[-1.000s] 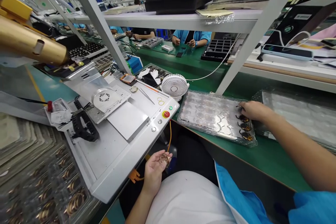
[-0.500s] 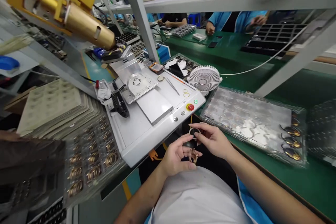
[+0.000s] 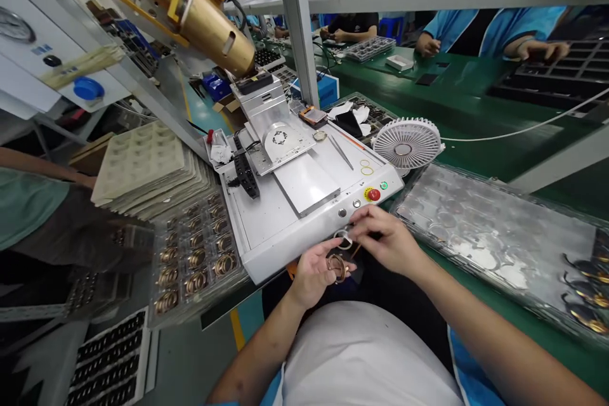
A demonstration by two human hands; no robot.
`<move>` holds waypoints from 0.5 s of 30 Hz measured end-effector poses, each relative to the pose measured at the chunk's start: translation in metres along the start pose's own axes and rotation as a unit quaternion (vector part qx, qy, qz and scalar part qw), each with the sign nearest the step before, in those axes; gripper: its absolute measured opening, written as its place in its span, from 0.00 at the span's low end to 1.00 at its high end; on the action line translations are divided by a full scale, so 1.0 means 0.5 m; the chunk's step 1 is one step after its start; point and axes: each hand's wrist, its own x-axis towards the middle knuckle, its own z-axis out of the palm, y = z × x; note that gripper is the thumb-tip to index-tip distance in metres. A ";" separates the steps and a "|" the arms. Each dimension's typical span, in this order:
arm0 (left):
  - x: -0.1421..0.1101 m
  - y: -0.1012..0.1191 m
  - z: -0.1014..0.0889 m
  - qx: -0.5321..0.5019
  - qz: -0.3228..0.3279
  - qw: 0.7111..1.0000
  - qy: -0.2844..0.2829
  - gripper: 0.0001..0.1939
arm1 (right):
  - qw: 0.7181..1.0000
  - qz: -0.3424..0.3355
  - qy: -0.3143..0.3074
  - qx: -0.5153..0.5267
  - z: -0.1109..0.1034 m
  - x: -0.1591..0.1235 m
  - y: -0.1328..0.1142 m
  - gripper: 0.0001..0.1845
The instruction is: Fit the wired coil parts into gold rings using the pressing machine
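View has swung left since the previous frame, and the hands sit closer together, right hand (image 3: pixel 385 239) over left hand (image 3: pixel 314 274), both just in front of the white sheet-metal console (image 3: pixel 304 244).

Right fingers are pressed together, pinching at a thin pale metal ring (image 3: pixel 343 240); the exact contact is partly hidden. Left fingers (image 3: pixel 328 258) are loosely curled and spread a little, with a copper-brown wire coil (image 3: pixel 337 268) resting on them. That ring and coil sit just off the console's front edge, near each other.

On the console: a red mushroom emergency-stop button (image 3: pixel 373 195) on a yellow collar, a flat brushed-aluminium plate (image 3: pixel 307 184), and slim steel tweezers (image 3: pixel 341 152).

Right of the console: a white plastic slatted desk fan (image 3: pixel 406 147), then a clear thermoformed blister tray (image 3: pixel 495 238) on the green bench top (image 3: pixel 480 108), with dark gold-rimmed coil parts (image 3: pixel 587 290) along its far right side.

Left of the console: a clear tray of copper coils in pockets (image 3: pixel 195 260) and a stack of beige moulded-pulp trays (image 3: pixel 143 162).

Above the console hangs a brass-coloured cylinder (image 3: pixel 214 32) on a yellow bracket. Beyond it, co-workers in blue smocks (image 3: pixel 495 32) work at the bench.
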 end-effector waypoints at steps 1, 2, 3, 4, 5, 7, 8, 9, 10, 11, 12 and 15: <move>0.001 0.003 -0.002 0.000 0.009 1.000 0.008 0.43 | 1.000 0.018 0.018 0.001 -0.002 0.031 0.005 0.10; 0.000 0.006 -0.003 0.002 0.017 1.000 0.012 0.43 | 0.998 0.050 0.032 0.001 -0.002 0.064 0.011 0.08; -0.001 0.009 -0.004 0.007 0.022 1.000 0.013 0.43 | 0.995 0.088 0.043 -0.002 0.000 0.098 0.019 0.07; -0.003 0.011 -0.005 0.013 0.026 0.999 0.012 0.43 | 0.991 0.126 0.051 -0.008 0.003 0.130 0.027 0.07; -0.006 0.013 -0.006 0.019 0.027 0.999 0.009 0.44 | 0.986 0.159 0.057 -0.016 0.006 0.160 0.035 0.06; -0.016 0.017 -0.010 0.030 0.030 0.999 0.005 0.47 | 0.978 0.197 0.064 -0.035 0.013 0.204 0.049 0.04; -0.022 0.018 -0.013 0.036 0.035 0.999 0.007 0.48 | 0.976 0.204 0.070 -0.045 0.015 0.215 0.054 0.04; -0.029 0.019 -0.016 0.045 0.041 0.998 0.011 0.49 | 0.974 0.204 0.084 -0.058 0.016 0.218 0.058 0.05; -0.036 0.021 -0.018 0.057 0.050 0.997 0.015 0.50 | 0.971 0.202 0.103 -0.074 0.016 0.213 0.059 0.09; -0.042 0.021 -0.020 0.074 0.061 0.995 0.021 0.51 | 0.969 0.195 0.121 -0.088 0.016 0.200 0.058 0.14; -0.048 0.022 -0.020 0.097 0.074 0.992 0.030 0.50 | 0.969 0.184 0.133 -0.096 0.018 0.180 0.054 0.16; -0.059 0.017 -0.010 0.199 0.116 0.971 0.068 0.49 | 0.981 0.171 0.085 -0.039 0.041 0.090 0.031 0.15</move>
